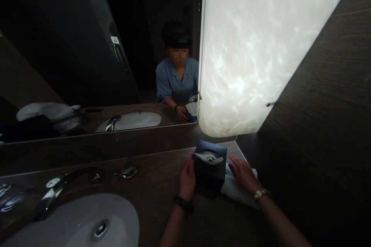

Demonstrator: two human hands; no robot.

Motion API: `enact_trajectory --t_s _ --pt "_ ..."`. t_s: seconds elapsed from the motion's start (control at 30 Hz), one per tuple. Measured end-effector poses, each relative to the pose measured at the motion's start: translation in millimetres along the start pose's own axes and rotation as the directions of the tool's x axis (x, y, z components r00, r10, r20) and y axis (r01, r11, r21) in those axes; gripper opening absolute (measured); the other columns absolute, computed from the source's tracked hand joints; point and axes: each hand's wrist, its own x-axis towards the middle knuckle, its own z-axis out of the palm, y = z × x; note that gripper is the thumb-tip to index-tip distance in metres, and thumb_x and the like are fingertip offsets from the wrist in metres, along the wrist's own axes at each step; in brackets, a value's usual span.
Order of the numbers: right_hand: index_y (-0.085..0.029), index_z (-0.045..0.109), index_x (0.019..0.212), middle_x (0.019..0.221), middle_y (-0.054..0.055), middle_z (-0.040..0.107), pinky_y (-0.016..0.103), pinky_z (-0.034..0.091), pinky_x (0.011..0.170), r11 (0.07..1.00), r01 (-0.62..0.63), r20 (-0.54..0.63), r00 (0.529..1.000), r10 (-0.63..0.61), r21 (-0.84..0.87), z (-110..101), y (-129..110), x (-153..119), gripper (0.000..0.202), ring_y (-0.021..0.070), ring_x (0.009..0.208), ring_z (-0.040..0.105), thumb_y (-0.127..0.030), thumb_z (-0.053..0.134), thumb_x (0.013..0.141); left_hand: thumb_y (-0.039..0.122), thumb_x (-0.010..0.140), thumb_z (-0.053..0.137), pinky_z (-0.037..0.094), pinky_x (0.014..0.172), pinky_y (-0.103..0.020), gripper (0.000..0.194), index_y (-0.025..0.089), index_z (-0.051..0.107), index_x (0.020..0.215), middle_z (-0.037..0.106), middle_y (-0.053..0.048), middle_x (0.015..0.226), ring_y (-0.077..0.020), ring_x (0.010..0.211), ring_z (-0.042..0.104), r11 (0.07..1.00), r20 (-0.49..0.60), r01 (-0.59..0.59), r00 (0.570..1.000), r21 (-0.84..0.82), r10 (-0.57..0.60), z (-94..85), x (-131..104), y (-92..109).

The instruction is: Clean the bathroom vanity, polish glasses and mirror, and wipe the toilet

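Note:
A black tissue box (210, 175) stands on the counter near the back right corner, a white tissue (211, 158) sticking out of its top opening. My left hand (188, 179), with a dark band on the wrist, holds the box at its left side. To the right of the box, my right hand (242, 173) is open, its fingers stretched out over a folded white towel (239, 190). A small gap shows between these fingers and the box. A gold-coloured band (261, 193) circles the right wrist. The box's underside is hidden.
A white oval sink (121, 216) with a chrome faucet (52, 195) is at the left. A round chrome knob (128, 170) sits behind it. The mirror (139, 46) reflects a person in blue. A glowing panel (246, 54) hangs above the box, beside the dark right wall (327, 123).

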Motion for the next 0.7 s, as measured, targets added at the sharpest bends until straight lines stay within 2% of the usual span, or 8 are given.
enact_trajectory --t_s 0.07,0.13,0.2,0.27,0.37,0.5,0.6,0.7 --pt "-0.016 0.059 0.132 0.144 0.017 0.056 0.047 0.036 0.115 0.944 -0.042 -0.039 0.998 0.058 0.328 -9.8 -20.1 19.0 0.067 0.0312 0.135 0.051 -0.064 0.034 0.093 0.026 0.099 0.042 0.035 0.122 -0.039 0.043 0.004 0.062 0.131 0.063 -0.017 0.138 -0.0274 0.135 0.055 0.999 -0.013 -0.030 0.999 0.044 0.030 4.9 4.4 11.1" --pt "-0.019 0.058 0.127 0.134 0.013 0.062 0.040 0.044 0.107 0.859 -0.072 -0.025 0.995 0.098 0.507 -12.4 -44.9 38.8 0.061 0.0260 0.125 0.057 -0.063 0.033 0.094 0.026 0.101 0.041 0.037 0.120 -0.036 0.044 0.004 0.061 0.133 0.063 -0.016 0.138 -0.0257 0.134 0.056 0.998 -0.030 -0.041 0.999 0.054 0.042 9.8 5.4 17.8" --pt "-0.019 0.060 0.108 0.110 0.010 0.068 0.036 0.047 0.095 0.852 -0.104 0.005 0.993 0.118 0.513 -6.4 -66.5 55.5 0.043 0.0238 0.106 0.061 -0.054 0.039 0.093 0.025 0.101 0.041 0.038 0.119 -0.033 0.043 0.006 0.060 0.135 0.063 -0.015 0.139 -0.0241 0.135 0.055 0.997 -0.077 -0.038 0.996 0.064 0.043 11.8 2.6 18.6" --pt "-0.020 0.056 0.091 0.089 0.006 0.065 0.034 0.048 0.085 0.878 -0.135 0.031 0.990 0.136 0.459 3.5 -79.9 64.8 0.028 0.0219 0.090 0.060 -0.046 0.045 0.090 0.026 0.102 0.042 0.037 0.119 -0.031 0.044 0.006 0.060 0.136 0.063 -0.015 0.139 -0.0236 0.136 0.054 0.996 -0.125 -0.036 0.991 0.079 0.046 9.3 -2.9 15.2" --pt "-0.020 0.055 0.088 0.086 0.003 0.064 0.031 0.048 0.081 0.892 -0.122 0.058 0.993 0.107 0.434 7.0 -84.1 63.3 0.027 0.0194 0.086 0.059 -0.045 0.045 0.092 0.029 0.102 0.044 0.038 0.119 -0.033 0.043 0.008 0.060 0.136 0.064 -0.015 0.138 -0.0241 0.135 0.055 0.993 -0.152 -0.034 0.987 0.109 0.050 0.8 -11.9 9.5" --pt "-0.018 0.063 0.098 0.104 0.007 0.069 0.034 0.048 0.095 0.921 -0.033 0.052 0.999 0.014 0.389 -29.7 -63.2 37.0 0.032 0.0197 0.100 0.062 -0.042 0.041 0.097 0.025 0.102 0.044 0.040 0.118 -0.034 0.041 0.008 0.062 0.134 0.066 -0.014 0.136 -0.0234 0.132 0.058 0.989 -0.143 -0.042 0.988 0.142 0.062 -5.6 -15.7 10.2" --pt "-0.015 0.068 0.096 0.104 0.012 0.070 0.045 0.043 0.104 0.958 0.001 0.009 1.000 -0.003 0.288 -58.1 -34.5 -6.3 0.021 0.0263 0.104 0.060 -0.033 0.061 0.087 0.021 0.102 0.043 0.040 0.118 -0.034 0.038 0.008 0.064 0.131 0.066 -0.014 0.135 -0.0224 0.132 0.058 0.986 -0.154 -0.035 0.986 0.165 0.061 -2.8 -12.7 15.1" --pt "-0.015 0.073 0.101 0.113 0.013 0.068 0.049 0.041 0.108 0.992 0.112 0.052 0.992 -0.115 0.056 -54.5 -11.3 -57.6 0.029 0.0313 0.112 0.056 -0.020 0.075 0.073 0.022 0.102 0.045 0.040 0.119 -0.036 0.037 0.011 0.065 0.130 0.066 -0.013 0.135 -0.0229 0.132 0.058 0.986 -0.151 -0.020 0.987 0.168 0.046 5.0 -11.1 22.2"
